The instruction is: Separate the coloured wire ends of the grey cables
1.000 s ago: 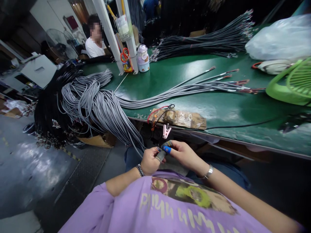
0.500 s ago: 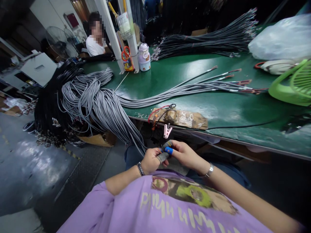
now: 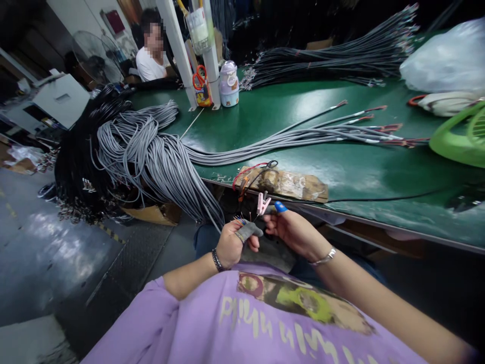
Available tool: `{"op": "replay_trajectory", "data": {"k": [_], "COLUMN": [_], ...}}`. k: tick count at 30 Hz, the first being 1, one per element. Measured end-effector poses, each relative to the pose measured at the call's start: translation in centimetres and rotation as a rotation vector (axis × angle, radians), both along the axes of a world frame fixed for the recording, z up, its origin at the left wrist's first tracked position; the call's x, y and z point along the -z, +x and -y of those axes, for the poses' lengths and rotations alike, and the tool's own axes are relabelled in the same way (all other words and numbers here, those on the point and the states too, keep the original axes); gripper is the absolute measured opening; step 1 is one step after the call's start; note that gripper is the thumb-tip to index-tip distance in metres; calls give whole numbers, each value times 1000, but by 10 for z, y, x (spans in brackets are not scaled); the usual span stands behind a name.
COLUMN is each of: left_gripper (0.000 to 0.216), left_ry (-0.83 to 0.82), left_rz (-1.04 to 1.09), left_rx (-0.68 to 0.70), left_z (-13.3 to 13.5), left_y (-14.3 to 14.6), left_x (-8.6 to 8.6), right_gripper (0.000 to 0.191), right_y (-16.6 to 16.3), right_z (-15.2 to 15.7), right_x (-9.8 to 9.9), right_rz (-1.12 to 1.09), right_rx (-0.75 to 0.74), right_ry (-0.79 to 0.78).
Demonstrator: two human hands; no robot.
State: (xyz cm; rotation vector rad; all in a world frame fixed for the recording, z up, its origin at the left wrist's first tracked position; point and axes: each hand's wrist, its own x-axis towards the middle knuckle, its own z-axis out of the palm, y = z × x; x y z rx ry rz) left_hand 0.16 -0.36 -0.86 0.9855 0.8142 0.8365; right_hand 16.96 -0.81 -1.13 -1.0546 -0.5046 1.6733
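Below the bench edge, my left hand (image 3: 232, 245) is closed around the end of a grey cable. Thin coloured wires (image 3: 240, 221) fan out above its fist, and a grey cover wraps one finger. My right hand (image 3: 293, 231) is just to the right, fingers drawn together beside a pink clothespin (image 3: 262, 204) at the bench edge. It wears a blue cover on the thumb; whatever its fingertips pinch is too small to make out. Many grey cables (image 3: 162, 162) hang over the bench edge toward my left hand.
On the green bench (image 3: 303, 108) lie stripped grey cable ends (image 3: 371, 129) and a taped cardboard piece (image 3: 295, 184) with red and black leads. Black cable bundles (image 3: 333, 63), a lidded cup (image 3: 229, 83), scissors (image 3: 199, 77) and a green basket-like object (image 3: 460, 134) stand around. A person (image 3: 151, 60) sits behind.
My hands have come apart. The right one moved up and right to beside the clothespin, while the left stays low and the coloured wires now show spread above it.
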Motion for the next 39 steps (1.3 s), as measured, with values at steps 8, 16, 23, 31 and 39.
{"op": "replay_trajectory", "data": {"k": [8, 16, 23, 31, 39], "left_gripper": [42, 43, 43, 46, 43], "left_ry": [-117, -131, -142, -51, 156], "left_rz": [122, 126, 101, 24, -90], "left_rx": [129, 169, 171, 103, -41], "left_z": [-12, -14, -12, -3, 1], "left_y": [12, 14, 14, 5, 7], "left_x": [-10, -5, 1, -2, -3], "right_gripper": [45, 39, 39, 42, 31], "right_y": [-8, -18, -19, -10, -9], "right_z": [-18, -31, -29, -22, -20], "right_x": [-3, 7, 8, 3, -2], "right_rz": [276, -183, -213, -258, -141], "right_rx": [63, 128, 132, -5, -3], "right_ry": [293, 59, 62, 59, 92]}}
